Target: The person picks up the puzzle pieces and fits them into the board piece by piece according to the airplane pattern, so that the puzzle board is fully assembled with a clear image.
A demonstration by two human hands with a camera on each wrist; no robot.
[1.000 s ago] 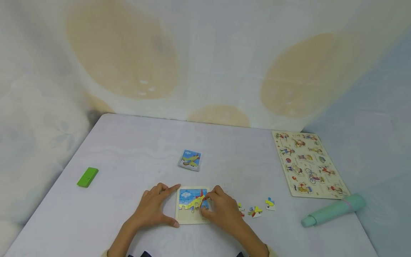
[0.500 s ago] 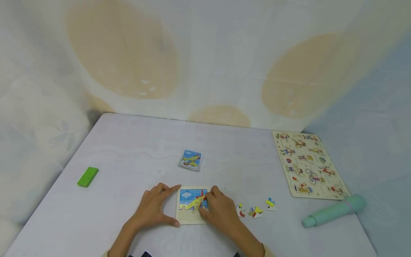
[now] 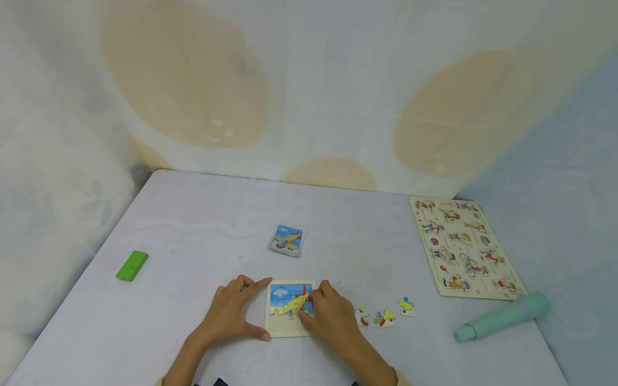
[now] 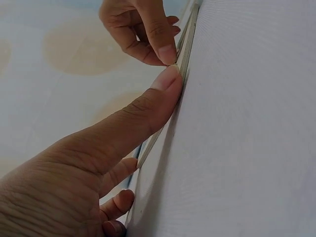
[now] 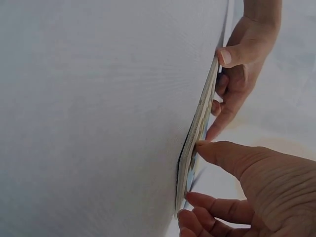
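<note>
A wooden jigsaw tray (image 3: 289, 328) lies flat in the head view, its upper part filled with pieces of a yellow plane on blue sky. My left hand (image 3: 228, 311) spans the tray's left side, thumb at the near corner and straight index finger at the far corner. My right hand (image 3: 334, 317) pinches a red and blue puzzle piece (image 3: 306, 305) between thumb and fingers over the tray's right side; its fingers partly cover the piece. In the right wrist view the thumb (image 5: 222, 154) and fingers meet the tray (image 5: 190, 158), seen edge-on.
Loose puzzle pieces lie right of my right hand: one (image 3: 361, 316), another (image 3: 384, 318), and a third (image 3: 407, 306). A plane picture card (image 3: 287, 240) lies beyond the tray. Farther off are a green block (image 3: 132, 266), a wooden figure board (image 3: 463, 246) and a mint-green cylinder (image 3: 502, 319).
My right hand has shifted slightly left and uncovered more of the nearest loose piece. The pinched piece has turned a little over the tray. My left hand stays in place.
</note>
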